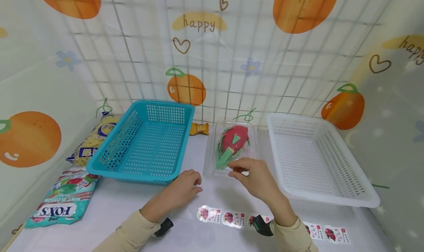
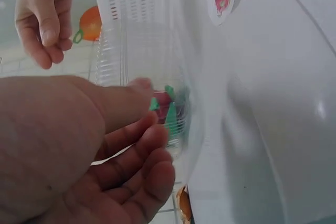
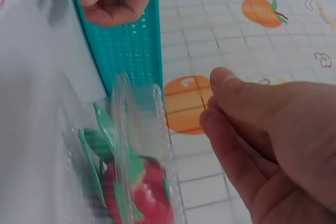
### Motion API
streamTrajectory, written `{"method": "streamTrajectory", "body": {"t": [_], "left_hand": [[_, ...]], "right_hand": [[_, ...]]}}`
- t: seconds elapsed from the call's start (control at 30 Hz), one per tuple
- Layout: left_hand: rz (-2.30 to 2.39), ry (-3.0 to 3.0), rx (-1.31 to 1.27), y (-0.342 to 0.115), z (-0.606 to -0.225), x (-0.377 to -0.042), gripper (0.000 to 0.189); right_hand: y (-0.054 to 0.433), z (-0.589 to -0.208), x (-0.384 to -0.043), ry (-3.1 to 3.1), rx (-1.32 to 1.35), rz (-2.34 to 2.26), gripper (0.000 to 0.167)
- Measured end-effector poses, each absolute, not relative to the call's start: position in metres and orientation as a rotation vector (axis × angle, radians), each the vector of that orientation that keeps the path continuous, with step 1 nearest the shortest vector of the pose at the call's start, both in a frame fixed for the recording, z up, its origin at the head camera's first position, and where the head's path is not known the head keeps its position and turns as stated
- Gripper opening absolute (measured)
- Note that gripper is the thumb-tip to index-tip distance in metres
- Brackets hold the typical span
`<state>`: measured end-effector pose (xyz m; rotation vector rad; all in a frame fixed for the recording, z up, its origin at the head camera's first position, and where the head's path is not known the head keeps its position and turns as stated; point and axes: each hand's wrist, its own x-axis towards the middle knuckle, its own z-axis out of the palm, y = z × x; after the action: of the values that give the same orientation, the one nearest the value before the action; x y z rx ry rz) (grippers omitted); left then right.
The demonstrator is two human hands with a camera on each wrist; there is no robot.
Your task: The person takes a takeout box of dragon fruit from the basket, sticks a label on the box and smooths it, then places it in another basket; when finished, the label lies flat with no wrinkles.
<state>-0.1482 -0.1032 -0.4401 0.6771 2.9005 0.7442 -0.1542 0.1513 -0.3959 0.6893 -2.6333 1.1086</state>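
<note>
A red dragon fruit with green tips lies in a clear plastic box at the back middle of the table. My right hand hovers at the box's front edge, thumb and forefinger slightly apart with nothing between them. To its left, my left hand is by the teal basket's front right corner, its fingers loosely curled and holding nothing. In front of both hands lies a row of labels printed with dragon fruit; my right wrist hides part of it. The right wrist view shows the box wall beside the right fingertips.
The teal basket stands left, a white basket right. A yellow pasta-like bag and a FOX'S candy bag lie at the far left. A small orange packet sits behind; a printed curtain over wire grid backs the table.
</note>
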Motion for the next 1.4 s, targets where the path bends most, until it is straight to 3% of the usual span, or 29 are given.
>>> {"method": "streamTrajectory", "body": {"t": [0.47,0.97,1.4], "left_hand": [[0.725,2.769,0.819,-0.113,-0.441,-0.155,0.017],[0.688,2.722,0.749,-0.118,-0.451,-0.156,0.025],[0.721,2.681,0.748,-0.118,-0.453,-0.154,0.025]], "right_hand": [[0.124,-0.425,-0.154,-2.843,1.155,1.245,0.022],[0.099,-0.458,-0.156,-3.023,1.253,1.068,0.030],[0.091,-0.464,-0.153,-3.087,1.210,0.942,0.020]]}}
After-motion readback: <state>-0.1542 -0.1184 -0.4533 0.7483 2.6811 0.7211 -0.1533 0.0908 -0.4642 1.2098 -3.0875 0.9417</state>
